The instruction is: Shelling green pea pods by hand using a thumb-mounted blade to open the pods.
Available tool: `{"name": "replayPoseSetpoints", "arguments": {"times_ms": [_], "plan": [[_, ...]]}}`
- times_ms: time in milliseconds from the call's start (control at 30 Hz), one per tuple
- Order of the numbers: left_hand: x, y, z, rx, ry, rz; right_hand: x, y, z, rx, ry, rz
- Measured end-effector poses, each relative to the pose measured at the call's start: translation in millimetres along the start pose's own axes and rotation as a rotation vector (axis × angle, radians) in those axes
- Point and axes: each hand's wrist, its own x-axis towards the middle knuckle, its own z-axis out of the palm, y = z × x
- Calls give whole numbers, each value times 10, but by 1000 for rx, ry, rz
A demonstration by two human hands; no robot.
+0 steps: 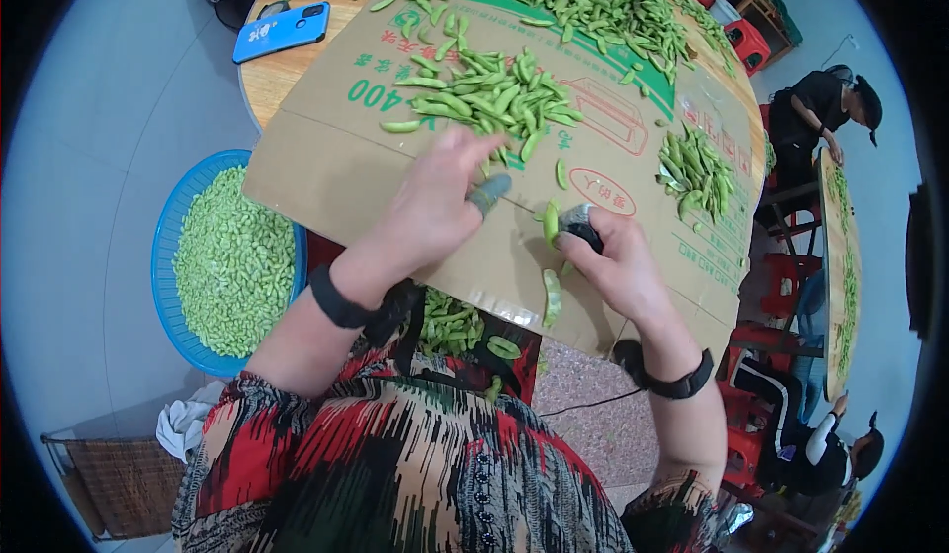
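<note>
My right hand [618, 261] pinches a green soybean pod [551, 223] between thumb and fingers, near the front of a flattened cardboard sheet [346, 172]. Dark and grey covers wrap its fingertips. My left hand [435, 202] reaches over the near edge of a small heap of pods [494, 93]; its thumb, in a grey-green cover, stands apart from the index finger. A few pods show behind those fingers, and I see none gripped. One flattened pod [552, 298] lies at the cardboard's front edge below my right hand.
A blue basket [163, 266] of shelled beans stands at the left. Pods and husks [450, 324] lie below the cardboard edge, by my lap. Another small heap [697, 172] is at right, a large pile [583, 0] farther back. A blue phone [282, 34] rests on the table. Other people work nearby.
</note>
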Motion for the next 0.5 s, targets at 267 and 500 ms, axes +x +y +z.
{"name": "replayPoseSetpoints", "arguments": {"times_ms": [267,500], "plan": [[-291,279,315,-1801,-627,-530,-406,-40,184,1479,-175,448],[-302,254,360,-1592,-170,-340,-383,-242,260,982,-76,347]]}}
